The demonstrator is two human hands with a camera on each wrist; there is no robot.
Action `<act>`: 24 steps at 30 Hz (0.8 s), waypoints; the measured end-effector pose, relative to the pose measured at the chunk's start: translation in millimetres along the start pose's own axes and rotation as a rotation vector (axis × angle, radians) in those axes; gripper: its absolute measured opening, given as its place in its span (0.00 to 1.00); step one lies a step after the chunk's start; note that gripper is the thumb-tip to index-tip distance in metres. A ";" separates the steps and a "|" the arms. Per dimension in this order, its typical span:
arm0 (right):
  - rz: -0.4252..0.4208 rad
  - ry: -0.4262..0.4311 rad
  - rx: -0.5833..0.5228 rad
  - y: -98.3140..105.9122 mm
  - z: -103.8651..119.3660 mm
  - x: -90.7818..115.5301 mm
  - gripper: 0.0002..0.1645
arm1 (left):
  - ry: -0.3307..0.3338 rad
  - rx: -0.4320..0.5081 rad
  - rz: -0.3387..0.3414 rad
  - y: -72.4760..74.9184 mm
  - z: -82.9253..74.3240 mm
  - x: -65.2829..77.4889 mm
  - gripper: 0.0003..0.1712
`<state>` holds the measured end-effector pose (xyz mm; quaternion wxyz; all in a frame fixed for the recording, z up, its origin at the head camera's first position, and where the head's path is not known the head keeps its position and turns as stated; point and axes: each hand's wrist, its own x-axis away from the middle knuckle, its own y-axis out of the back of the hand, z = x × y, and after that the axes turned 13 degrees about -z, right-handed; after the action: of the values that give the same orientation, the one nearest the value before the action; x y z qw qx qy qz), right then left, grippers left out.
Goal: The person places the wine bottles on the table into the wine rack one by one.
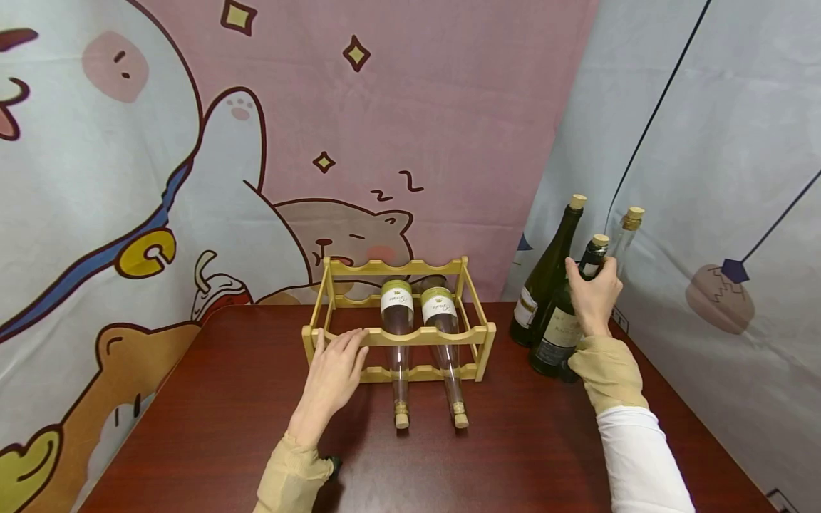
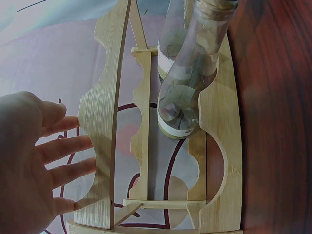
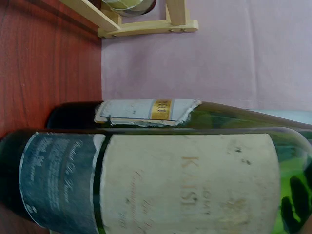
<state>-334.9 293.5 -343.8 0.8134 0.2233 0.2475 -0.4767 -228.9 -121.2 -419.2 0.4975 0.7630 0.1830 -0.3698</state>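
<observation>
My left hand (image 1: 330,377) rests its extended fingers on the front upper rail of a light wooden wine rack (image 1: 471,335). In the left wrist view, the fingertips touch the outside of that rail (image 2: 105,131). Two clear corked wine bottles, one left (image 1: 399,320) and one right (image 1: 442,324), lie in the rack with necks toward me. To the right, my right hand (image 1: 593,296) grips a dark green wine bottle (image 1: 558,331) around its neck and shoulder. Its cream label (image 3: 190,180) fills much of the right wrist view; the bottle stands nearly upright.
Close behind the held bottle stands a taller green corked bottle (image 1: 548,271). A clear corked bottle (image 1: 627,235) is partly hidden behind my right hand. The reddish-brown table (image 1: 192,420) meets a printed cloth backdrop (image 1: 449,142) behind and a pale cloth (image 1: 725,178) at right.
</observation>
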 end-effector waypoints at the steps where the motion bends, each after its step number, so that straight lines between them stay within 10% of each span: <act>1: -0.014 0.006 -0.011 -1.4 -1.6 0.2 0.28 | -0.001 0.000 0.000 0.0 -0.1 0.0 0.17; 24: -0.114 0.141 -0.077 -3.1 -2.3 17.4 0.23 | -0.001 -0.001 0.001 0.0 0.7 0.7 0.18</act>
<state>-330.7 281.9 -356.7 0.7735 0.2106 0.3346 -0.4953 -228.7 -121.9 -419.9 0.4980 0.7627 0.1825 -0.3702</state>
